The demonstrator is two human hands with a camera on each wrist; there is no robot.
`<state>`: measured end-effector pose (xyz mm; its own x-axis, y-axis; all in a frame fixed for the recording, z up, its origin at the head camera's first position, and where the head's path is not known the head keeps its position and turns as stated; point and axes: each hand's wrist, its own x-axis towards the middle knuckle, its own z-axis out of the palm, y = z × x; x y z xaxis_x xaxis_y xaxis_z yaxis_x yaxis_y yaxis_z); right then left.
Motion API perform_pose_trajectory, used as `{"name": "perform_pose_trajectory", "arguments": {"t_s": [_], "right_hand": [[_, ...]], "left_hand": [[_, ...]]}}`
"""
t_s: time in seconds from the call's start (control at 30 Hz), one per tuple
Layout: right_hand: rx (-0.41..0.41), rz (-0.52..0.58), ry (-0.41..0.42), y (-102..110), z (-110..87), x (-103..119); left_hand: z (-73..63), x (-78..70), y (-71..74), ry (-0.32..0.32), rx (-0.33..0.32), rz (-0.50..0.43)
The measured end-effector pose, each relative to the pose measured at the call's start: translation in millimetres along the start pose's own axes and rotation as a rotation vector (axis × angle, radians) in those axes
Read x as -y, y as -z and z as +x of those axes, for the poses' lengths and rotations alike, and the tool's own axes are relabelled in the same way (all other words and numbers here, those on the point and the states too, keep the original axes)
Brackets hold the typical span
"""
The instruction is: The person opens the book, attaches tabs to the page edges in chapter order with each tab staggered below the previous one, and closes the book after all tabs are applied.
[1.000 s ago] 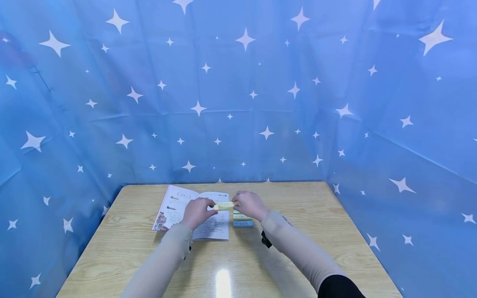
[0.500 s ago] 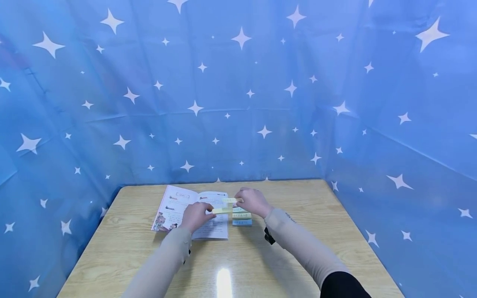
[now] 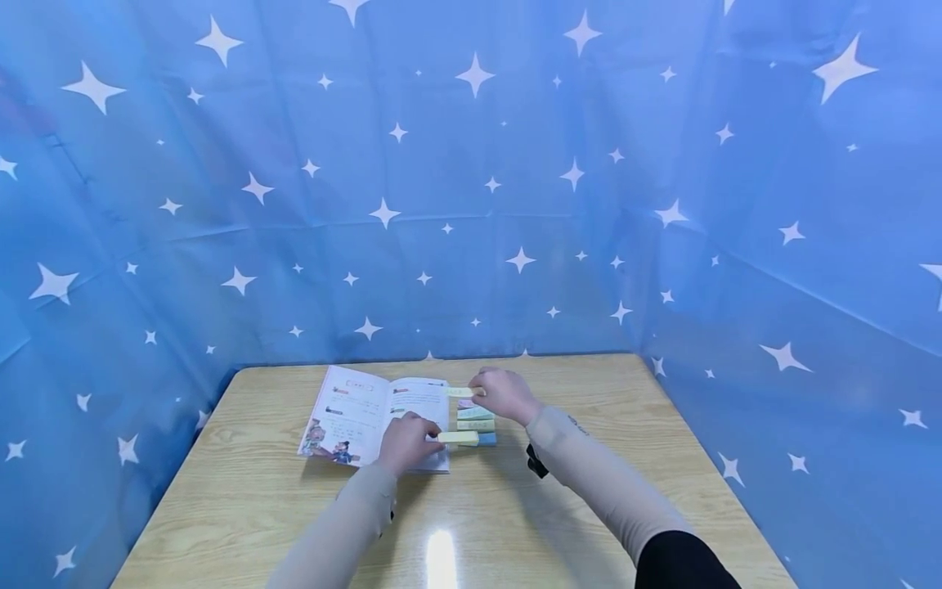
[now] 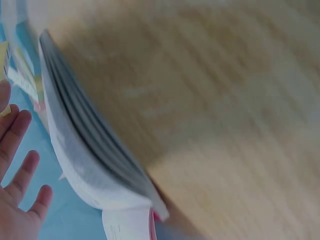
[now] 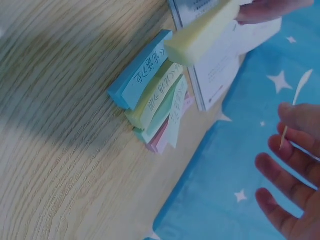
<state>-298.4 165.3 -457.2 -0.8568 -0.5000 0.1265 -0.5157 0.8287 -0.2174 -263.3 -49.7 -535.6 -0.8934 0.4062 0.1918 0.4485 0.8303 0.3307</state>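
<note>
My left hand [image 3: 406, 443] grips a pale yellow sticky note pad [image 3: 458, 438] by its left end. In the right wrist view that pad [image 5: 200, 37] tilts over the row of other pads. Thumb and finger of my right hand [image 3: 508, 394] pinch a single yellow sticky note [image 3: 459, 392], seen nearly edge-on in the right wrist view. Its left end overlaps the book's upper right corner in the head view. An open book [image 3: 346, 409] lies to the left, its right page partly behind my left hand. The left wrist view catches my left fingers [image 4: 17, 135] and the book's page edges.
Blue [image 5: 132, 80], yellow [image 5: 155, 97], green and pink sticky note pads lie in a row on the wooden table [image 3: 559, 523], just right of the book. Handwriting shows on several of them. A blue star-patterned curtain [image 3: 471, 164] hangs behind and beside the table.
The yellow note has come away from the pad in my right hand, which has moved slightly up and right. My left hand has lowered toward me with the pad, over the blue pad.
</note>
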Motion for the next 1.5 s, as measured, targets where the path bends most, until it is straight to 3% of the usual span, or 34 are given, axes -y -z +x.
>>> {"name": "perform_pose_trajectory", "arguments": {"t_s": [0.3,0.6,0.73,1.5], "right_hand": [[0.000,-0.029,-0.043,-1.9,3.0,-6.7],[0.013,-0.016,-0.041,-3.1,0.6,-9.5],[0.006,-0.012,-0.036,-5.0,-0.1,-9.9],[0.018,0.007,-0.052,-13.2,-0.7,-8.3]], "left_hand": [[-2.5,-12.5,-14.7,-0.004,0.021,-0.034],[-3.5,-20.5,-27.5,-0.030,0.086,-0.012],[-5.1,-21.0,-31.9,-0.044,0.079,0.010],[-8.9,-24.3,-35.7,-0.091,0.077,0.120]]}}
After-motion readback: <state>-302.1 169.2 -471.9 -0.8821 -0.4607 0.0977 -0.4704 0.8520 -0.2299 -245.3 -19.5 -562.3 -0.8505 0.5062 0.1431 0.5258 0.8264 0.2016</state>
